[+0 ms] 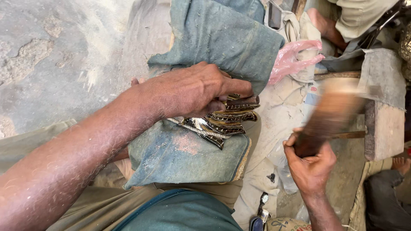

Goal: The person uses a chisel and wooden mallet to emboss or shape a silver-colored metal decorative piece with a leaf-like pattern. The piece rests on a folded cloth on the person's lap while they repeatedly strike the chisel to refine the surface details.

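My left hand (192, 90) presses down on a stack of several ornate metal pieces (227, 119), dark with gold and silver patterning, and its fingers pinch the top piece. The stack lies in a fold of a dusty blue-green cloth (184, 154) spread over my lap. My right hand (310, 162) is lower right, closed around the handle of a brown wooden tool (332, 113) that is blurred by motion and raised to the right of the stack.
A pink plastic bag (291, 57) lies beyond the cloth on pale sacking. A wooden block (385, 128) stands at right. Another person's foot (321, 21) and trouser leg are at top right. Bare concrete floor (55, 55) fills the left.
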